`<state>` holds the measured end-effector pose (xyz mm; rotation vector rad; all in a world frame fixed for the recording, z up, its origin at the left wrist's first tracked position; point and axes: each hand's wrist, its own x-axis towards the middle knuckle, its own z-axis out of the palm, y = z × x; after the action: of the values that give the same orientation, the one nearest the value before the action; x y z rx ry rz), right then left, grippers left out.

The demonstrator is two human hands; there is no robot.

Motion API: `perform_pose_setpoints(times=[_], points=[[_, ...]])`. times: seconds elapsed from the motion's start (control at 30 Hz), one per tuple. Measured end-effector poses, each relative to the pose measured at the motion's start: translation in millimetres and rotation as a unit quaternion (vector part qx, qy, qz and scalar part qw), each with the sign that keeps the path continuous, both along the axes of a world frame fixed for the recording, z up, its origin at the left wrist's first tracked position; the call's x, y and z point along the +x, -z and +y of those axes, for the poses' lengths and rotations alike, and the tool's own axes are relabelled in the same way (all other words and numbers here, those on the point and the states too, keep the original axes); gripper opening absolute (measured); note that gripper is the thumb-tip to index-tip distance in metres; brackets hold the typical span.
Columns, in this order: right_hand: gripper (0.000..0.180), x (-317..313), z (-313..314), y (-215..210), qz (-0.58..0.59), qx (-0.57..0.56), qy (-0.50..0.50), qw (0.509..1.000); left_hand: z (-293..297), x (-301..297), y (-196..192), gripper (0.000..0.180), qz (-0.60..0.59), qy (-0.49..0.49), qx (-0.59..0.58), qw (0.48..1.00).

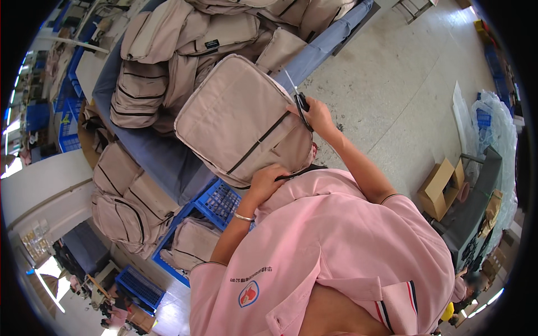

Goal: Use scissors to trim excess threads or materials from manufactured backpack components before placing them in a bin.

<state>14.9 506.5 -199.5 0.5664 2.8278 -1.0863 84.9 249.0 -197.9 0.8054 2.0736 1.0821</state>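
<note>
A beige-pink backpack (230, 112) with dark zipper lines lies before me, tilted, its near edge against my body. My right hand (316, 119) is closed round the black handles of a pair of scissors (301, 102), by the bag's right edge. The slim blades point away from me, past that edge. At the bag's near edge, my left hand (265, 183) has its fingers curled on the fabric, beside a black strip. The fingertips of the left hand are partly hidden.
More beige bags (218, 33) are heaped on a blue-covered table (330, 42) beyond. To the left, several bags (120, 207) sit by a blue plastic crate (218, 201). An open cardboard box (440, 190) stands at right, near clear plastic wrap (499, 129).
</note>
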Motion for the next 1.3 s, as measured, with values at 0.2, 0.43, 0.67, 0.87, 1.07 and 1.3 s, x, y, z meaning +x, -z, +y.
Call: perform_pose_setpoints(times=[0.2,0.43,0.67,0.87,1.07,1.3], points=[[0.034,-2.8,11.0,13.0,0.033,-0.237,-0.045,0.970,-12.2,41.3,-34.7,0.027,0.263,-0.240,0.010,0.935],[0.022,14.3,-24.0,6.0,0.011,-0.410,0.025,0.912,-25.9,115.4,7.1,0.031,-0.152,-0.734,0.104,0.654],[0.017,57.3,-37.3,4.1,-0.019,-0.422,-0.042,0.906,-50.9,98.2,24.4,0.015,-0.040,-0.793,0.176,0.582],[0.013,69.3,-26.4,-16.0,-0.008,-0.499,-0.051,0.865,-76.1,42.0,-82.7,0.019,0.149,-0.760,0.227,0.591],[0.016,38.6,8.5,-90.7,0.234,-0.257,-0.020,0.937,-116.0,-3.5,-176.7,0.022,0.176,-0.639,0.261,0.702],[0.042,5.0,-11.5,-133.0,0.338,-0.252,-0.069,0.904,-148.6,-145.8,-232.2,0.021,-0.051,-0.446,0.252,0.857]])
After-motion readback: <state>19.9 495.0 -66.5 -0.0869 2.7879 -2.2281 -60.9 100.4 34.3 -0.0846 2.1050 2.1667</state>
